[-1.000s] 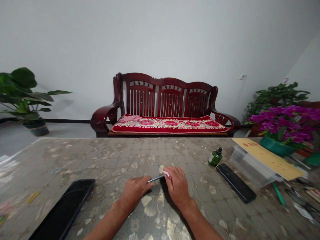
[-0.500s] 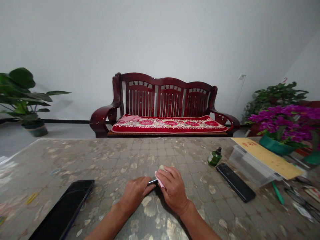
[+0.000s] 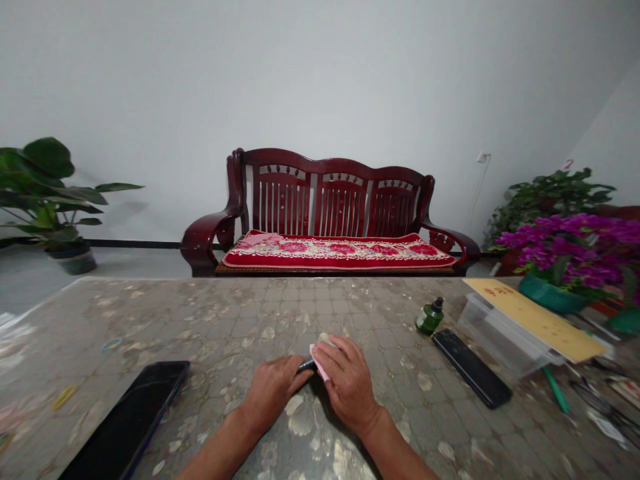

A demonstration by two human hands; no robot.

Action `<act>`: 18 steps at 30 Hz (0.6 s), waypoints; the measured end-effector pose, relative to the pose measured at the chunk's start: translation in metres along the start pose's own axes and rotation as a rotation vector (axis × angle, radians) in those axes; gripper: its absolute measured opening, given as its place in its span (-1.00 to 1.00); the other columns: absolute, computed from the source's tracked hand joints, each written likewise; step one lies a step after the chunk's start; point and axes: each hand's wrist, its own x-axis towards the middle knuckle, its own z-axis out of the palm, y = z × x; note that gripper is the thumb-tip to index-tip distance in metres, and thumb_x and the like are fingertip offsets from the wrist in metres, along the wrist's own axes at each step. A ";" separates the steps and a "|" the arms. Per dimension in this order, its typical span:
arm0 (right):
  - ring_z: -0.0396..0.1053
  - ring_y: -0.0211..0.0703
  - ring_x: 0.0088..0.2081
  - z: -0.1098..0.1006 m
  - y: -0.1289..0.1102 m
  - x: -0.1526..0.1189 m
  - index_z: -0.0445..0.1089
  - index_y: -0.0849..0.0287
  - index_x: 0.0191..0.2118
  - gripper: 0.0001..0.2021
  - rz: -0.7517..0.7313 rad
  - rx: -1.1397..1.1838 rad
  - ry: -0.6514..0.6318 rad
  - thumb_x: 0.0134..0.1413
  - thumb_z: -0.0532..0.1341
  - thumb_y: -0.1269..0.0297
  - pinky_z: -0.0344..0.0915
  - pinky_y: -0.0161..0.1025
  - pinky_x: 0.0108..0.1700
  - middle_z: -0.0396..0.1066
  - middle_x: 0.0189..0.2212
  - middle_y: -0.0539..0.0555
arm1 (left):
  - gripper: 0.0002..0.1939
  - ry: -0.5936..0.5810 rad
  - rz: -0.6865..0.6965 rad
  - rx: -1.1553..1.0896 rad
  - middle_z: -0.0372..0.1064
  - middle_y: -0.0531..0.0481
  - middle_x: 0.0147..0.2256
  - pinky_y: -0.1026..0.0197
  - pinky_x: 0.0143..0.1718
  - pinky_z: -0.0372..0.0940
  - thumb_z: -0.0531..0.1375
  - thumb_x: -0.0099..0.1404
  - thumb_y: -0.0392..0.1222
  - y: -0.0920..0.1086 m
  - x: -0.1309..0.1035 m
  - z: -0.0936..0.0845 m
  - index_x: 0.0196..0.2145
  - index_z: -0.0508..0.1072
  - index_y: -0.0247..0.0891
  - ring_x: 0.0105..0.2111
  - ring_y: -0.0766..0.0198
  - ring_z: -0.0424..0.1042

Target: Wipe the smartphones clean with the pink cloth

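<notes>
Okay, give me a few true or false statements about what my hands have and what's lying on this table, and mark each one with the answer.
The left hand grips a slim dark rod. True.
The pink cloth is held in the left hand alone, away from the rod. False: the pink cloth is in the right hand, at the rod.
The green bottle is next to the black phone. True.
The yellow sheet lies underneath the clear plastic box. False: the yellow sheet is on top of the box.
The dark tablet lies left of both hands. True.
</notes>
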 end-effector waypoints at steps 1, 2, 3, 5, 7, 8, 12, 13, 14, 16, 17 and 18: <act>0.24 -0.02 0.20 0.000 -0.002 0.000 0.22 0.02 0.29 -0.52 -0.022 0.013 -0.013 0.29 0.06 0.37 0.19 0.06 0.23 0.43 0.10 0.07 | -0.80 0.003 0.002 -0.009 0.54 0.00 -0.38 0.27 -0.35 0.30 0.08 0.46 -0.12 0.000 0.000 0.000 -0.28 0.44 -0.19 -0.38 0.19 0.55; 0.24 -0.03 0.20 0.001 -0.003 0.001 0.21 0.02 0.30 -0.52 -0.034 0.021 -0.019 0.29 0.06 0.37 0.19 0.06 0.22 0.43 0.11 0.07 | -0.80 0.006 0.004 -0.018 0.54 0.00 -0.37 0.27 -0.35 0.31 0.07 0.46 -0.12 0.000 0.000 0.000 -0.27 0.44 -0.19 -0.38 0.19 0.54; 0.24 -0.03 0.19 0.001 -0.004 0.002 0.23 0.02 0.29 -0.53 -0.033 0.022 -0.015 0.30 0.06 0.37 0.19 0.06 0.22 0.43 0.10 0.07 | -0.80 0.007 0.005 -0.025 0.54 -0.01 -0.37 0.27 -0.35 0.31 0.07 0.46 -0.12 0.000 0.000 0.000 -0.26 0.45 -0.18 -0.38 0.19 0.54; 0.26 -0.03 0.17 0.002 -0.001 0.003 0.28 -0.01 0.24 -0.57 -0.002 0.015 0.006 0.30 0.06 0.37 0.19 0.07 0.21 0.45 0.08 0.05 | -0.78 0.013 -0.003 -0.036 0.54 -0.01 -0.37 0.27 -0.35 0.30 0.06 0.46 -0.10 -0.001 0.000 0.000 -0.27 0.45 -0.18 -0.37 0.18 0.54; 0.28 -0.03 0.15 0.002 0.005 0.003 0.35 -0.03 0.18 -0.61 0.054 0.004 0.042 0.30 0.07 0.37 0.18 0.07 0.21 0.47 0.04 0.05 | -0.74 0.017 -0.013 -0.039 0.53 -0.01 -0.39 0.26 -0.36 0.28 0.05 0.47 -0.07 -0.002 0.000 0.001 -0.31 0.45 -0.18 -0.38 0.17 0.53; 0.29 -0.03 0.15 0.002 0.009 0.002 0.37 -0.03 0.16 -0.62 0.086 0.001 0.063 0.30 0.07 0.38 0.18 0.06 0.21 0.48 0.03 0.05 | -0.72 0.017 -0.017 -0.038 0.52 -0.01 -0.41 0.26 -0.37 0.27 0.05 0.47 -0.06 -0.003 0.000 0.002 -0.33 0.44 -0.18 -0.39 0.18 0.53; 0.34 -0.05 0.09 0.002 0.023 -0.003 0.42 0.01 0.10 -0.67 0.232 0.010 0.156 0.32 0.07 0.36 0.20 0.01 0.17 0.50 0.00 0.06 | -0.68 0.015 -0.026 -0.027 0.51 0.00 -0.42 0.26 -0.38 0.26 0.04 0.47 0.00 -0.004 0.000 0.005 -0.35 0.43 -0.19 -0.40 0.18 0.51; 0.35 -0.06 0.08 0.002 0.026 -0.004 0.43 0.01 0.09 -0.68 0.263 0.024 0.171 0.33 0.07 0.35 0.22 -0.01 0.15 0.50 -0.01 0.06 | -0.67 0.012 -0.028 -0.023 0.51 0.00 -0.42 0.26 -0.38 0.26 0.04 0.47 0.01 -0.004 0.000 0.005 -0.35 0.43 -0.19 -0.40 0.18 0.51; 0.37 -0.07 0.06 0.003 0.027 -0.005 0.44 0.01 0.08 -0.70 0.290 0.043 0.182 0.34 0.07 0.33 0.24 -0.03 0.13 0.50 -0.01 0.06 | -0.67 0.010 -0.030 -0.020 0.51 0.00 -0.42 0.26 -0.38 0.26 0.03 0.47 0.01 -0.003 0.000 0.004 -0.35 0.43 -0.19 -0.40 0.18 0.51; 0.39 -0.08 0.04 0.004 0.028 -0.006 0.46 0.00 0.05 -0.71 0.337 0.092 0.201 0.35 0.08 0.28 0.27 -0.07 0.10 0.51 -0.03 0.07 | -0.67 0.007 -0.035 -0.027 0.51 0.01 -0.41 0.27 -0.36 0.27 0.03 0.47 0.02 -0.003 0.000 0.003 -0.34 0.43 -0.18 -0.39 0.19 0.51; 0.40 -0.09 0.03 0.005 0.028 -0.006 0.47 0.00 0.04 -0.72 0.362 0.120 0.213 0.35 0.08 0.26 0.28 -0.08 0.09 0.51 -0.03 0.07 | -0.67 0.007 -0.039 -0.035 0.51 0.01 -0.41 0.27 -0.36 0.27 0.03 0.47 0.02 -0.002 0.000 0.002 -0.34 0.44 -0.17 -0.39 0.20 0.51; 0.41 -0.09 0.02 0.006 0.028 -0.006 0.48 0.00 0.03 -0.72 0.391 0.148 0.229 0.36 0.07 0.24 0.29 -0.08 0.08 0.52 -0.04 0.07 | -0.67 0.007 -0.045 -0.044 0.51 0.01 -0.40 0.28 -0.36 0.27 0.03 0.47 0.02 -0.002 0.000 0.001 -0.34 0.44 -0.17 -0.38 0.21 0.51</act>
